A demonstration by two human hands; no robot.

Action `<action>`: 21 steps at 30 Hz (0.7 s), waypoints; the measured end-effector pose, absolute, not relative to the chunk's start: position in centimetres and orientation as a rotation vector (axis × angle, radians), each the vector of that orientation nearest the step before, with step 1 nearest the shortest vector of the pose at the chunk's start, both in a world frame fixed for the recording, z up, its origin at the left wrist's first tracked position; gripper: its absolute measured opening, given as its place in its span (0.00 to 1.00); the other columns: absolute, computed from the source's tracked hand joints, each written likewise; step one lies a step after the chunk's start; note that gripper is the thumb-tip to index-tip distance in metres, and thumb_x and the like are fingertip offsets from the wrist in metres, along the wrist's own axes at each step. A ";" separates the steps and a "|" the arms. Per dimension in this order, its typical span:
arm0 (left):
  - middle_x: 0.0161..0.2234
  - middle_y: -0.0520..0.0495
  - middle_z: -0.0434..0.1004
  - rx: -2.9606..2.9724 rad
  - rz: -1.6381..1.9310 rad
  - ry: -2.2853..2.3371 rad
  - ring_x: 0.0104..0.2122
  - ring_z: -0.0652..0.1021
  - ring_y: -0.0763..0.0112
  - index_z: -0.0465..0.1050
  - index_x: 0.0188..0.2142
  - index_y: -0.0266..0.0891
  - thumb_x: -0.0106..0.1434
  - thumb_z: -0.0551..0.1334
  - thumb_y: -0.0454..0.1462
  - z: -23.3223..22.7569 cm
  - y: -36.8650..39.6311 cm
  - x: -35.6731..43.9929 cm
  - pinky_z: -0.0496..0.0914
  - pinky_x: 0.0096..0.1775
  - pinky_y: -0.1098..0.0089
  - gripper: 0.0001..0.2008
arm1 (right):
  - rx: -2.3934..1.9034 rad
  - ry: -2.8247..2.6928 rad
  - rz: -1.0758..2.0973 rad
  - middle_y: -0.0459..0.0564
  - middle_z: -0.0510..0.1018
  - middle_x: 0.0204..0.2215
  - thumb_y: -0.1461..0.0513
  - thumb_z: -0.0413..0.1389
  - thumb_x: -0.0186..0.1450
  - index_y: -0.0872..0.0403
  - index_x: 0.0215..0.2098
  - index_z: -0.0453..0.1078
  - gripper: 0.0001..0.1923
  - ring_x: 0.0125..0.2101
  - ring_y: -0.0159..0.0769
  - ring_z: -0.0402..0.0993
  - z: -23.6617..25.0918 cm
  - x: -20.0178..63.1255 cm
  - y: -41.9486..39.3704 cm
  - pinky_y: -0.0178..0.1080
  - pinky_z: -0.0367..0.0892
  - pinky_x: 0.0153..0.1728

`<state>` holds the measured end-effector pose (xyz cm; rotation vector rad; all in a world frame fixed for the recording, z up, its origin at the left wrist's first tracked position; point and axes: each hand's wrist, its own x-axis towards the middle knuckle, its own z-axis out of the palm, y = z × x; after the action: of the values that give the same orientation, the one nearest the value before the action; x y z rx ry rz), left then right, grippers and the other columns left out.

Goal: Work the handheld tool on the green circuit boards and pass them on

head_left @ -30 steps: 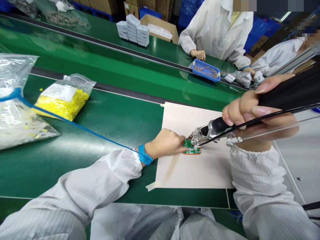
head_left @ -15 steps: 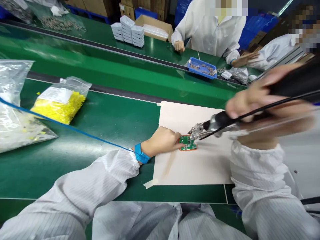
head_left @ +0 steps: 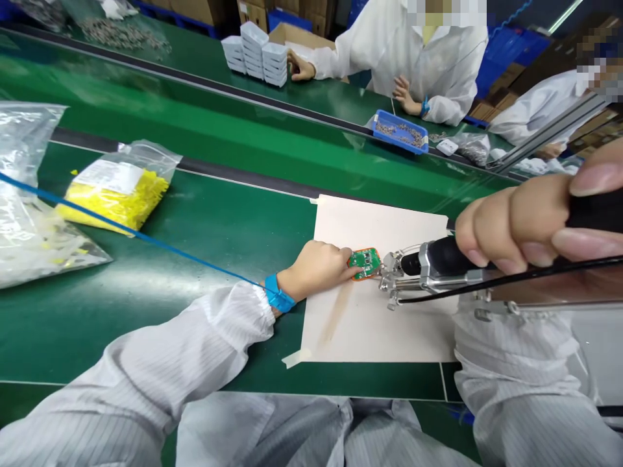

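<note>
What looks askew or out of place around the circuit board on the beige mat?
Only the beige mat looks off: its tape curls up at the near left corner. The circuit board lies flat under the left hand.

The green counter (head_left: 204, 220) carries a beige mat (head_left: 379, 324) (taped down at its corners) with a small green circuit board (head_left: 365, 263) lying on it. To the left lie a clear bag of yellow parts (head_left: 117, 194) and another clear bag (head_left: 29, 240). A darker strip (head_left: 219, 172) edges the conveyor belt (head_left: 195, 123) behind.
</note>
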<state>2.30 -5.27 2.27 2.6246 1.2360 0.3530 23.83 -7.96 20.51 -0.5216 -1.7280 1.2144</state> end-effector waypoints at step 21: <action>0.32 0.38 0.83 2.644 0.249 1.303 0.35 0.83 0.54 0.81 0.43 0.38 0.72 0.60 0.54 2.7 -5.1 2.5 0.67 0.33 0.66 0.23 | -0.392 -1.818 1.370 0.40 0.67 0.21 0.65 0.63 0.68 0.53 0.37 0.63 0.11 0.21 0.25 0.70 19.4 20.5 -7.7 0.34 0.72 0.25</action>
<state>2.47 -5.14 2.72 2.6439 1.3028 0.2491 20.51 -7.68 19.43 -0.3917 -1.8177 1.3699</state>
